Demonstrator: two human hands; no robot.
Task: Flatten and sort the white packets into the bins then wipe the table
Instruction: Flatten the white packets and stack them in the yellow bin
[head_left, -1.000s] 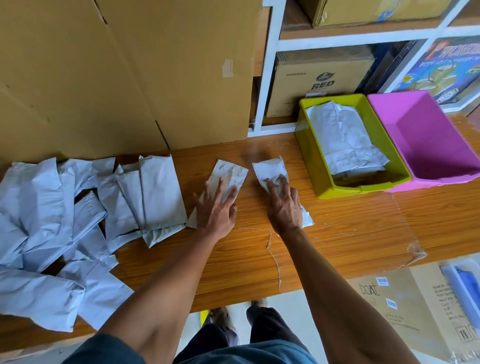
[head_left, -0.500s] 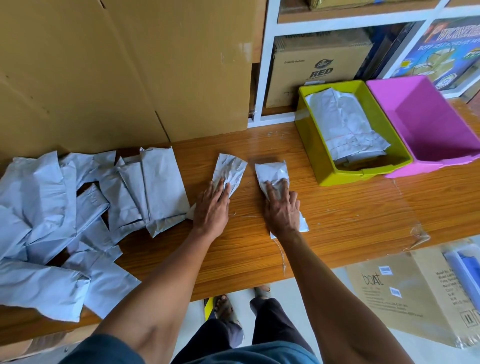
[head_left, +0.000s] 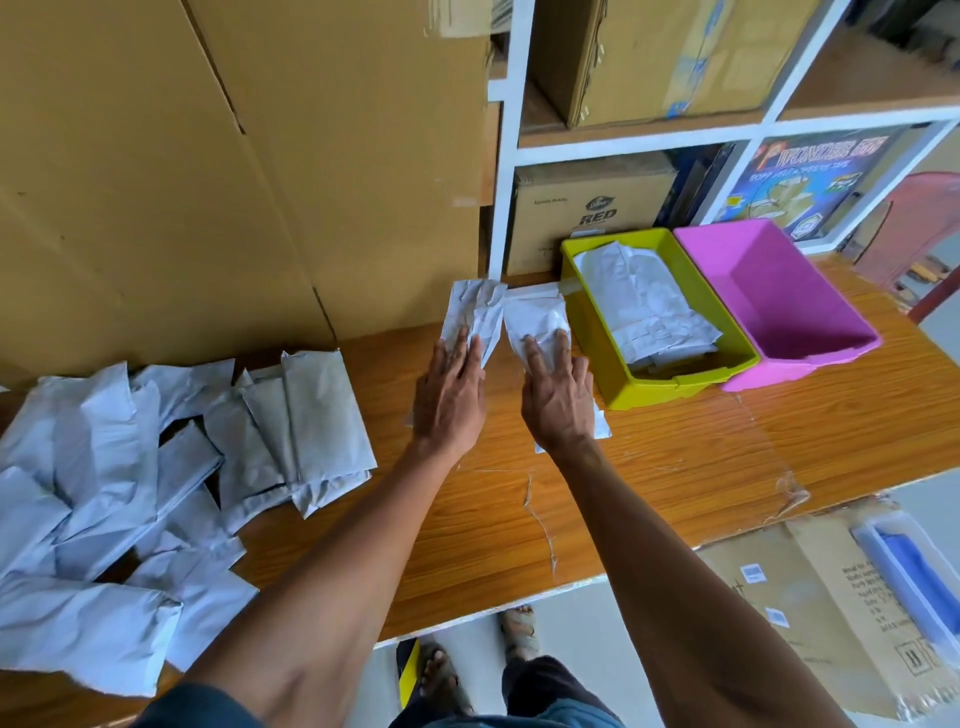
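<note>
Since the last picture, both hands have slid the two small packets up the bench, so they now lie close to the back and just beside the green bin.

The left packet (head_left: 474, 317) is under my left hand (head_left: 451, 397). The right packet (head_left: 537, 325) is under my right hand (head_left: 558, 397). Each grip is spread out flat, fingers straight, pressing down on the paper and not curled round it. The two packets lie side by side and almost touch at the top.

I think these packets are very light and thin, like crumpled paper. They are soft and full of creases, so they bend easily and could tear if I pull hard. They slide on the smooth wood, so I should press with a flat palm and stroke outward. To lift one, I would pinch a free edge near the top, where the paper sticks out past my fingers.

The green bin (head_left: 675, 387) already has flat packets in it. The pink bin (head_left: 800, 366) next to it looks bare inside. A big pile (head_left: 156, 467) of packets still waits on the left of the bench (head_left: 675, 457). Boxes stand on the shelf (head_left: 639, 137) behind.
</note>
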